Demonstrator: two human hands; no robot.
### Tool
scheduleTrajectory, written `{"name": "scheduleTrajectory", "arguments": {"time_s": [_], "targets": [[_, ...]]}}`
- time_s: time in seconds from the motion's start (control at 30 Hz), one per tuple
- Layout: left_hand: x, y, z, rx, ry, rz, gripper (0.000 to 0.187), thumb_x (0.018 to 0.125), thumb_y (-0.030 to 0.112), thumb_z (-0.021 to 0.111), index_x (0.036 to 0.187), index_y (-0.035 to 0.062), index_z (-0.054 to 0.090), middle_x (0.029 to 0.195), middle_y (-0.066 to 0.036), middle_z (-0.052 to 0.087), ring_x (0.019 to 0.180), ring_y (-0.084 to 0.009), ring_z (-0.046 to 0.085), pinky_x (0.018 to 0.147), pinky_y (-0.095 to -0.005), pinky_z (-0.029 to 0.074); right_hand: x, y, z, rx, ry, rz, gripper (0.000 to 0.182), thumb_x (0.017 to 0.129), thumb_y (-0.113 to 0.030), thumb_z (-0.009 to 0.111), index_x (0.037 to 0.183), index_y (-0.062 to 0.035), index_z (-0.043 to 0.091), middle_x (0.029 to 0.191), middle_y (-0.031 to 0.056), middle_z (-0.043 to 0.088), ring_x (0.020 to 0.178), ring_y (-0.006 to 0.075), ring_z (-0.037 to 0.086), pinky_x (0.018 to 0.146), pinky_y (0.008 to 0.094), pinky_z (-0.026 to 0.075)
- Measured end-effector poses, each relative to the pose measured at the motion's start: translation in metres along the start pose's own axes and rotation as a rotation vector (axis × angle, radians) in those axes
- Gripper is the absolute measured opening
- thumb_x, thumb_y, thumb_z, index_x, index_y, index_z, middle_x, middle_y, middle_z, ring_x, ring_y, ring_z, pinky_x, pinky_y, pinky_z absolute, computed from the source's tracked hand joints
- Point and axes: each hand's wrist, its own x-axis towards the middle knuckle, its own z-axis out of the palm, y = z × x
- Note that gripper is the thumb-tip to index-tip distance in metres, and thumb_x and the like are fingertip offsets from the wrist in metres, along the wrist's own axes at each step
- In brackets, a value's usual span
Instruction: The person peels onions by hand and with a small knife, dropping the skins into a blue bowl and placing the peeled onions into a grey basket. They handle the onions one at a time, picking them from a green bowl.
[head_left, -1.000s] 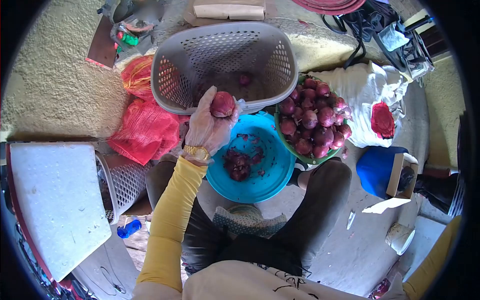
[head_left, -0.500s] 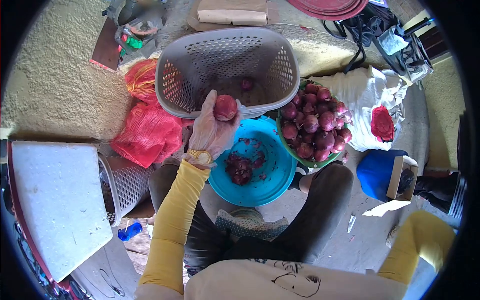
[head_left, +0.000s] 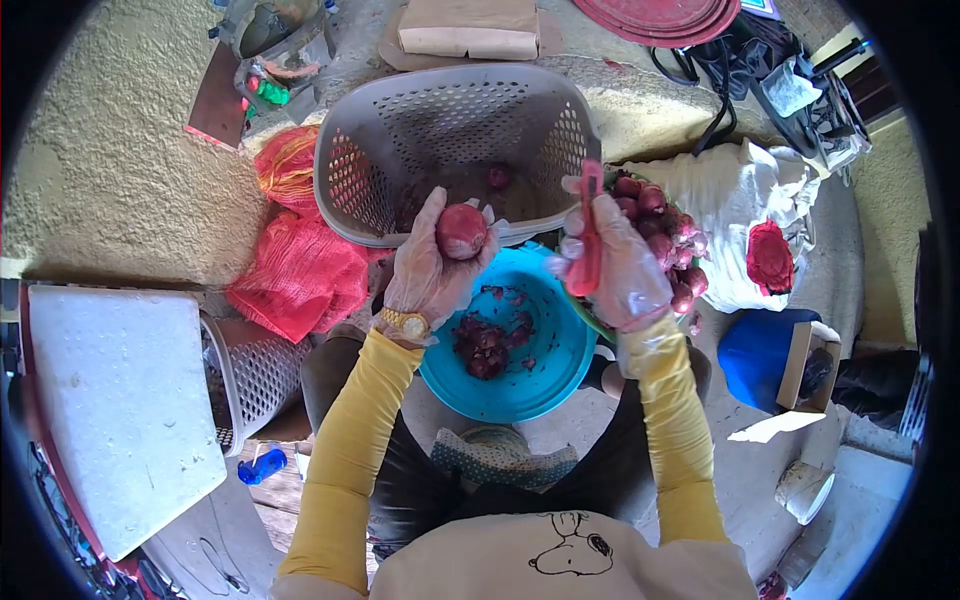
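Note:
In my gloved left hand [head_left: 430,260] rests a red onion [head_left: 462,231], cupped in the fingers above the near rim of the grey basket [head_left: 330,215]. My gloved right hand [head_left: 625,260] grips a slim red cutter [head_left: 590,235], held upright; its blade cannot be made out. That hand is over the left part of a green-rimmed bowl heaped with red onions [head_left: 655,215] and hides some of them. Below and between my hands stands a blue basin [head_left: 560,370] with onion skins [head_left: 485,345] in it. One small onion [head_left: 499,177] lies inside the basket.
Red mesh sacks [head_left: 300,270] lie left of the basket. A white sack [head_left: 735,200] is beside the onion bowl. At far left stand a white foam board [head_left: 120,420] and another perforated basket [head_left: 260,375]. A blue container [head_left: 760,355] and an open carton [head_left: 815,365] are at right.
My right hand has come in from the lower right edge and now holds the red cutter beside the basin. My left hand keeps the onion, having shifted slightly down and right.

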Motion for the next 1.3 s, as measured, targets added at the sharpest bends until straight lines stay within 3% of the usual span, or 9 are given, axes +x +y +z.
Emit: {"name": "scheduleTrajectory", "arguments": {"time_s": [0.33, 0.4, 0.63, 0.83, 0.93, 1.0, 1.13, 1.23, 1.3], "targets": [[0.001, -0.002, 0.007, -0.056, -0.04, 0.047, 0.043, 0.105, 0.028, 0.062, 0.13, -0.0033, 0.046, 0.125, -0.02, 0.055, 0.115, -0.0331, 0.06, 0.096, -0.0454, 0.057, -0.001, 0.021, -0.006, -0.342, -0.084, 0.085, 0.045, 0.111, -0.048, 0.048, 0.13, -0.0094, 0.06, 0.082, -0.0065, 0.049, 0.056, 0.0034, 0.041, 0.046, 0.0199, 0.033], [0.0, 0.001, 0.004, -0.057, -0.037, 0.031, 0.043, 0.105, 0.028, 0.062, 0.129, -0.0034, 0.046, 0.124, -0.021, 0.055, 0.115, -0.0336, 0.06, 0.096, -0.0457, 0.057, 0.0, 0.029, -0.008, -0.43, -0.117, -0.006, 0.04, 0.111, -0.044, 0.048, 0.126, -0.0088, 0.06, 0.081, -0.0057, 0.049, 0.053, 0.0037, 0.04, 0.044, 0.021, 0.034], [0.0, 0.002, 0.007, -0.064, 0.084, 0.079, 0.043, 0.105, 0.029, 0.063, 0.129, -0.003, 0.048, 0.121, -0.021, 0.058, 0.114, -0.0348, 0.061, 0.098, -0.0471, 0.057, 0.0, 0.045, -0.003, -0.368, -0.173, -0.131, 0.033, 0.112, -0.037, 0.048, 0.125, -0.0082, 0.059, 0.081, -0.0049, 0.05, 0.049, 0.0037, 0.039, 0.042, 0.0214, 0.034], [0.001, 0.003, 0.005, -0.084, 0.043, 0.006, 0.044, 0.105, 0.03, 0.062, 0.13, -0.0032, 0.048, 0.123, -0.022, 0.058, 0.117, -0.0349, 0.06, 0.098, -0.0474, 0.056, -0.005, 0.046, 0.007, -0.339, -0.114, -0.159, 0.03, 0.111, -0.04, 0.05, 0.109, -0.0105, 0.057, 0.077, -0.0052, 0.049, 0.049, 0.0034, 0.042, 0.041, 0.0217, 0.035], [0.002, 0.002, 0.005, -0.054, 0.055, 0.02, 0.045, 0.106, 0.032, 0.061, 0.131, -0.0033, 0.048, 0.124, -0.022, 0.058, 0.118, -0.0346, 0.06, 0.099, -0.0477, 0.056, -0.004, 0.045, -0.001, -0.381, -0.163, -0.176, 0.031, 0.11, -0.041, 0.052, 0.11, -0.0104, 0.056, 0.077, -0.0049, 0.049, 0.047, 0.0044, 0.041, 0.041, 0.0221, 0.036], [0.002, 0.002, 0.004, -0.009, 0.055, 0.03, 0.046, 0.106, 0.032, 0.061, 0.132, -0.0031, 0.048, 0.126, -0.022, 0.058, 0.119, -0.0344, 0.06, 0.099, -0.0476, 0.055, -0.003, 0.039, -0.007, -0.304, -0.222, 0.042, 0.033, 0.11, -0.038, 0.052, 0.126, -0.0091, 0.055, 0.085, -0.0041, 0.052, 0.054, 0.0056, 0.045, 0.046, 0.0239, 0.042], [-0.001, 0.002, 0.002, 0.164, 0.001, 0.053, 0.045, 0.107, 0.033, 0.059, 0.134, -0.002, 0.048, 0.13, -0.022, 0.058, 0.12, -0.0339, 0.06, 0.1, -0.0478, 0.054, 0.002, 0.039, -0.005, -0.235, -0.224, 0.047, 0.043, 0.111, -0.034, 0.052, 0.145, -0.0088, 0.046, 0.098, -0.0022, 0.056, 0.067, 0.008, 0.054, 0.055, 0.027, 0.051], [-0.006, 0.0, 0.009, 0.125, -0.015, 0.053, 0.044, 0.107, 0.033, 0.058, 0.134, -0.002, 0.048, 0.131, -0.021, 0.058, 0.12, -0.0338, 0.06, 0.101, -0.048, 0.054, 0.014, 0.044, -0.017, -0.315, -0.3, -0.064, 0.046, 0.111, -0.031, 0.053, 0.152, -0.0109, 0.043, 0.104, -0.002, 0.057, 0.08, 0.0088, 0.06, 0.068, 0.0261, 0.057], [-0.004, 0.002, 0.006, 0.092, -0.032, 0.049, 0.045, 0.107, 0.033, 0.058, 0.134, -0.002, 0.048, 0.131, -0.021, 0.058, 0.12, -0.0341, 0.06, 0.102, -0.0483, 0.053, 0.021, 0.043, -0.019, -0.526, -0.477, -0.35, 0.05, 0.111, -0.032, 0.052, 0.156, -0.0116, 0.04, 0.106, -0.0008, 0.059, 0.083, 0.0102, 0.063, 0.072, 0.0287, 0.059]]}}
